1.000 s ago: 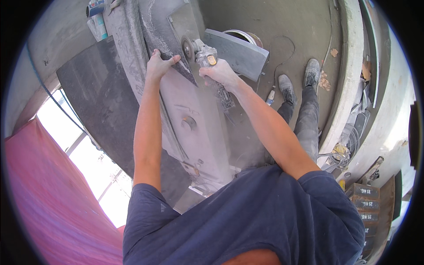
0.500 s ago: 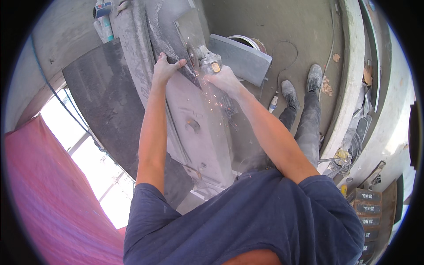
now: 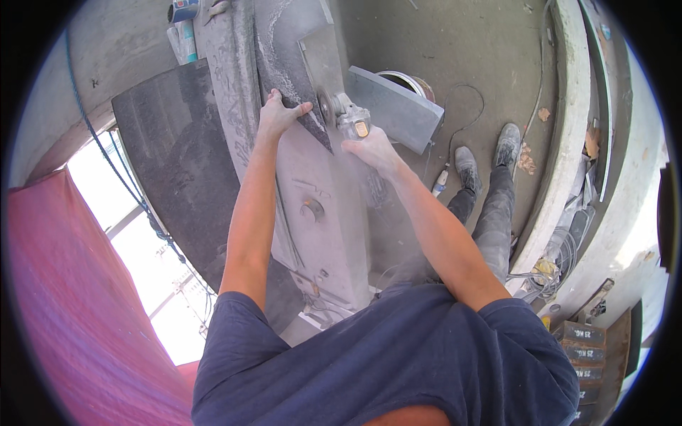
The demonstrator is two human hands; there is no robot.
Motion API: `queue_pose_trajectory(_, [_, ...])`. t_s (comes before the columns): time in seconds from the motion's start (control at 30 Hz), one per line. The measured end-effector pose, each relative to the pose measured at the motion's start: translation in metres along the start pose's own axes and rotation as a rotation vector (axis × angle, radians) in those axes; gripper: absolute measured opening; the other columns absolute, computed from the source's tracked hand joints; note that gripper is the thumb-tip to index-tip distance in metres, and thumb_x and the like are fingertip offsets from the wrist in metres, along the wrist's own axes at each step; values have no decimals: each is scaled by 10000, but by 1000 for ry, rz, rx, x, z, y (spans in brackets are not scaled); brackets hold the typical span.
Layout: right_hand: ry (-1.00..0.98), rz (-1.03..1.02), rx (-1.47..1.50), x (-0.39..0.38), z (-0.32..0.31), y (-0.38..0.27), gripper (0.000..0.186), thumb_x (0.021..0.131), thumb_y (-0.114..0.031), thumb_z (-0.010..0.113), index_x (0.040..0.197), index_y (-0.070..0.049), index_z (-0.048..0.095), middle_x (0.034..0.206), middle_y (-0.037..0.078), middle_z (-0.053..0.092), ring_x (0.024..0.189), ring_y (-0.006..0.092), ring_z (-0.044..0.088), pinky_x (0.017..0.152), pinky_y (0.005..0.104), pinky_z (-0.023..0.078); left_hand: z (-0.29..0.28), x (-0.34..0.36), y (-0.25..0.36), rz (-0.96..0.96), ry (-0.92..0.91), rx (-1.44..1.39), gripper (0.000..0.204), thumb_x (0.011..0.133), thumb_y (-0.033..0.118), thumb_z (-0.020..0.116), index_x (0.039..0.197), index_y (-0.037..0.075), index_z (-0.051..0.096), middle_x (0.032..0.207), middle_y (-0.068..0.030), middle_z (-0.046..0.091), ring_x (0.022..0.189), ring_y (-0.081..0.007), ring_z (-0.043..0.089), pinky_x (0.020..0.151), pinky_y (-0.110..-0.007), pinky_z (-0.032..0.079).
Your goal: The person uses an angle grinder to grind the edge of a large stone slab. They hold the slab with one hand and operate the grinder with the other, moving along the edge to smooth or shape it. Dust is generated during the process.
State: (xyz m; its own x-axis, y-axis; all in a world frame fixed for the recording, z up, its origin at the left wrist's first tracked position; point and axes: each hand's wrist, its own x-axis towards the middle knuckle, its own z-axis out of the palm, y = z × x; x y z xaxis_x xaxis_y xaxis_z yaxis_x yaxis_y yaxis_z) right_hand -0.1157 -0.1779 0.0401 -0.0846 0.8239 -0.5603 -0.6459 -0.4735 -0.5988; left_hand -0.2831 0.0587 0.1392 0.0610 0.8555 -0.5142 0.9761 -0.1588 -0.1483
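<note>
My right hand (image 3: 376,152) is wrapped round the body of an angle grinder (image 3: 354,122). The grinder's disc (image 3: 326,108) stands on edge at the right side of a dark grey stone slab (image 3: 289,62), which narrows to a point toward me. Whether the disc touches the stone, I cannot tell. At the slab's left edge my left hand (image 3: 278,117) holds it, thumb stretched across the top and fingers close together. Pale dust lies along the slab, which rests on a long dusty bench (image 3: 323,224).
Right of the grinder leans a grey slab (image 3: 398,106) against a bucket (image 3: 406,79). A cable with a connector (image 3: 440,182) lies on the floor near my shoes. A large dark panel (image 3: 170,142) is at left; stacked weights (image 3: 584,353) stand at lower right.
The sparks around the grinder are no longer visible. The view has shifted slightly, and both hands, the grinder and the slab sit a little lower and further right in it.
</note>
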Motion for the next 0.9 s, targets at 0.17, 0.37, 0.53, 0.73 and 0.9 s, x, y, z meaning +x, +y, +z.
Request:
queue_pose_trajectory(0.17, [19,16,13,-5,6,2,298,893,-113,814,1152,5,729,976,48,744,812,151,720,714,356,594,5,1,-5,6,8,-25,1464,801,723,965,1755,-166,299,1840,-348,350,1745,-401,337,1414,-419,324])
queue_pose_trajectory(0.37, [-41,96,116,7,1,-13,315,884,-134,827,1149,13,738,945,78,761,751,173,740,678,365,605,7,2,-6,11,3,-37,1482,809,746,948,1769,-156,270,1845,-353,336,1747,-405,334,1416,-417,314])
queue_pose_trajectory(0.53, [-26,87,76,12,2,-2,427,874,-198,847,1222,43,787,1014,105,808,895,188,787,810,375,628,6,2,-6,11,3,-30,1495,804,746,951,1771,-159,258,1842,-371,323,1745,-413,337,1414,-420,315])
queue_pose_trajectory(0.73, [10,57,13,-6,5,21,277,901,-120,831,1130,13,748,959,57,749,790,174,743,706,378,617,11,2,-9,72,73,-18,1457,809,770,919,1710,-220,345,1762,-423,433,1672,-465,460,1364,-447,386])
queue_pose_trajectory(0.9, [-47,169,113,-31,2,17,291,898,-111,830,1141,15,734,980,77,752,775,180,746,699,377,617,7,3,-7,13,-5,-62,1472,823,729,942,1767,-168,256,1837,-386,319,1748,-418,330,1414,-418,311])
